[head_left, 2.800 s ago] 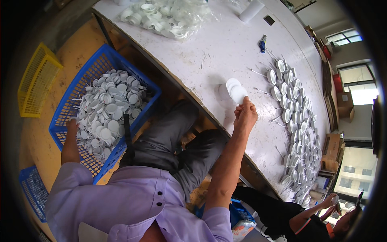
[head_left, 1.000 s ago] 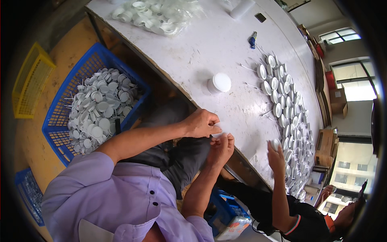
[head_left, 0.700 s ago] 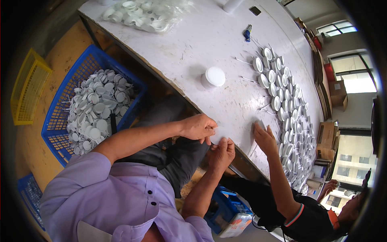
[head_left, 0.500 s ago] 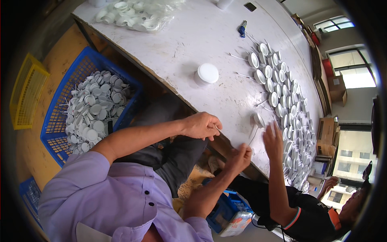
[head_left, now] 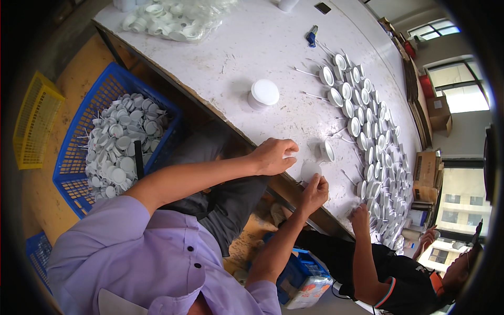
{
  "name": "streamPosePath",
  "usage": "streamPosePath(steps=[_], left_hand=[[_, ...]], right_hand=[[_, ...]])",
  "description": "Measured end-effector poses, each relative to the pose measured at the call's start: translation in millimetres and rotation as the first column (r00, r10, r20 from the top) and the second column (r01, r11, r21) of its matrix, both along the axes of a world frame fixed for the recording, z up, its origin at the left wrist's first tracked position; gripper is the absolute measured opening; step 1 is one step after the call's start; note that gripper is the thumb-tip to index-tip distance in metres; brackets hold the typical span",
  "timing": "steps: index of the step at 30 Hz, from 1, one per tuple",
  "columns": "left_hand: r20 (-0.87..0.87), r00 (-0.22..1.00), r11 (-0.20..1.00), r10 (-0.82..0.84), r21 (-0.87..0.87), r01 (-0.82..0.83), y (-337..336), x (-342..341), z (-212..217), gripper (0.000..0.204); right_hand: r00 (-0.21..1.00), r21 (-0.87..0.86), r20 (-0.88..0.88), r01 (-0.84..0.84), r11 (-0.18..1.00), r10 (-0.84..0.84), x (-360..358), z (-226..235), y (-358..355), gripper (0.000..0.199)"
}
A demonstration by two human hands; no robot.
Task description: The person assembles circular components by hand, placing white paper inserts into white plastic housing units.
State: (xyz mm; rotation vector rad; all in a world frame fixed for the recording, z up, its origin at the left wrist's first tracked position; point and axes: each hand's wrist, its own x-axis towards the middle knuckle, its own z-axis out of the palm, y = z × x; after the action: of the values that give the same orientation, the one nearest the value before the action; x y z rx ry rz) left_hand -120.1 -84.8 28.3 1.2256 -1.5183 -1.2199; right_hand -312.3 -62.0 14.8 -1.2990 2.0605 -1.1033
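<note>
From where I watch, the long white worktable [head_left: 252, 47] fills the upper half of the frame, its near edge running down to the right. At the left sits a blue plastic mesh crate [head_left: 79, 173] heaped with white round caps, and a yellow mesh basket [head_left: 37, 126] lies further left. Down the right side of the table runs a long band of small white round fixtures with thin wires [head_left: 367, 136]. One white round capped piece [head_left: 264, 93] stands alone near the middle.

Risk first: I judge the small parts could slip off the table edge, since both hands work right at it, and a co-worker's hand [head_left: 361, 216] reaching in at the lower right could knock the rows.

My left hand [head_left: 273, 156] is curled nearly closed over a small white piece [head_left: 290, 154] at its fingertips, resting at the table edge. My right hand [head_left: 314, 190] is pinched closed just below a flat white disc [head_left: 310, 169]; whether it grips the disc I cannot tell. A single white cup-shaped fixture [head_left: 326, 151] lies just beside both.
</note>
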Motion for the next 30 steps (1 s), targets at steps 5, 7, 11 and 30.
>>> streamPosePath(steps=[5,7,11,30], left_hand=[[0.166,0.979,0.957,0.117,-0.283,-0.066,-34,-37,-2,0.061],[0.481,0.847,0.96,0.228,-0.255,-0.113,-40,-53,0,0.076],[0.591,0.785,0.981,0.187,-0.16,-0.113,-50,-65,11,0.085],[-0.201,0.979,0.998,-0.037,-0.066,0.025,31,21,-1,0.073]], right_hand=[[0.996,-0.461,0.033,-0.054,0.886,0.077,23,-3,28,0.018],[0.999,-0.521,0.019,-0.027,0.853,0.043,12,-13,38,0.015],[0.908,-0.299,0.415,0.188,0.935,-0.05,16,11,63,0.014],[0.643,-0.241,0.748,0.035,0.97,0.163,70,18,35,0.016]])
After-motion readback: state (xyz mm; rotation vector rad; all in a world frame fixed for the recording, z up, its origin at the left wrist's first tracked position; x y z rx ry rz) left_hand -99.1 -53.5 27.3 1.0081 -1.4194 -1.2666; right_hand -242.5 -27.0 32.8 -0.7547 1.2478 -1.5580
